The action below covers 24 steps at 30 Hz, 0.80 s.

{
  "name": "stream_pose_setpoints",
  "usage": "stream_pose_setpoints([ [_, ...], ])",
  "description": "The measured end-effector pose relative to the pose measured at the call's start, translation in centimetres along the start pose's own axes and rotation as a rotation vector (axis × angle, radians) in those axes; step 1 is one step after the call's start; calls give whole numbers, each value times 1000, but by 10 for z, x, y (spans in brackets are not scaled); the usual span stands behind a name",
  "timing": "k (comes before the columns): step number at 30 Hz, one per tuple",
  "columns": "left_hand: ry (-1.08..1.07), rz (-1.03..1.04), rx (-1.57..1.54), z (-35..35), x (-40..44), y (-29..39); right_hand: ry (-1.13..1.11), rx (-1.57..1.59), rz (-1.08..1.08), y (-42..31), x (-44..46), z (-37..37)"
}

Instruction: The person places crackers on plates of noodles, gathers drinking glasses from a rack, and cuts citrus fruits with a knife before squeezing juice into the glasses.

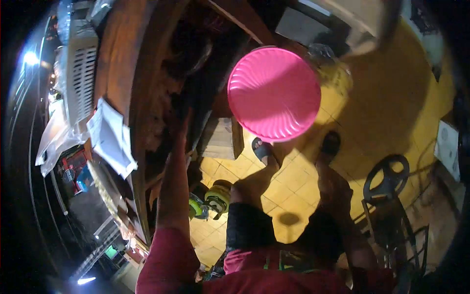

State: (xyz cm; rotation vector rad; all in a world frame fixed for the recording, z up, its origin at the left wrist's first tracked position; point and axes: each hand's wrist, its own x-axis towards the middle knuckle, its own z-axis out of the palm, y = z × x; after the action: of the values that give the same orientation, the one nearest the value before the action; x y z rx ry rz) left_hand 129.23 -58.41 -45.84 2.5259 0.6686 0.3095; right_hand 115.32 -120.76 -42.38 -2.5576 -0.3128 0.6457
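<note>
My left hand reaches forward into the dark space under the wooden counter. Shadow covers its fingers, so whether it holds anything cannot be made out. The forearm, below a dark red sleeve, stretches along the counter's side. To the right of that hand is a round pink plastic piece with swirled ridges, like a stool seat or a lid. A wooden box sits on the floor close to my left forearm. My right hand is out of sight; only part of the right arm shows dimly at the lower right.
The wooden counter runs along the left, bearing a slotted plastic basket and folded papers. Green gas cylinders stand under it. My sandalled feet are on yellow tiles. A dark round-seated stool is at right.
</note>
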Motion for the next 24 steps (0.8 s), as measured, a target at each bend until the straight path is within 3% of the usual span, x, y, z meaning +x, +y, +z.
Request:
stream_pose_setpoints([
  [4, 85, -8, -34, 18, 86, -4, 10, -76, -48, 11, 25, 7],
  [10, -26, -60, -84, 35, 157, 12, -12, -120, -71, 12, 41, 7],
  [20, -2, -90, -117, 47, 116, 20, -54, -165, -65, 8, 38, 6],
  [24, 53, -107, -136, 38, 90, 23, 148, -143, -223, 3, 41, 4],
])
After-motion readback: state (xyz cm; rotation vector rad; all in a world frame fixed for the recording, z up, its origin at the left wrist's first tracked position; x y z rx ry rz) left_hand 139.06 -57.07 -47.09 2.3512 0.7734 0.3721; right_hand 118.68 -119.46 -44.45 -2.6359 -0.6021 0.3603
